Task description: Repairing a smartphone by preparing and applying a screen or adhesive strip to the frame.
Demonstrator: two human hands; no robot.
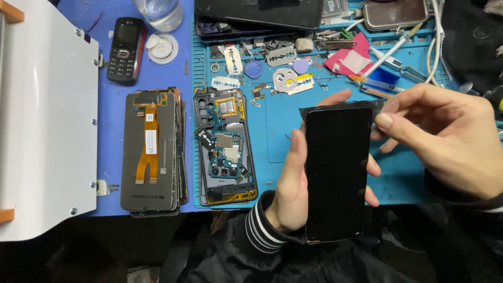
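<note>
My left hand (293,183) grips a black phone screen panel (335,173), held upright in front of me with its dark glass facing up. My right hand (445,133) pinches a thin dark film (340,106) at the panel's top right corner, thumb and forefinger closed on its edge. The film sticks out past the panel's top edge. Both hands hover over the near edge of a blue work mat (277,120).
An opened phone frame with bare circuit board (225,147) lies left of the panel. A stack of screen panels with an orange flex cable (152,152) lies further left, beside a white machine (47,115). Razor blades (283,55), tweezers and a small black keypad phone (126,50) lie farther back.
</note>
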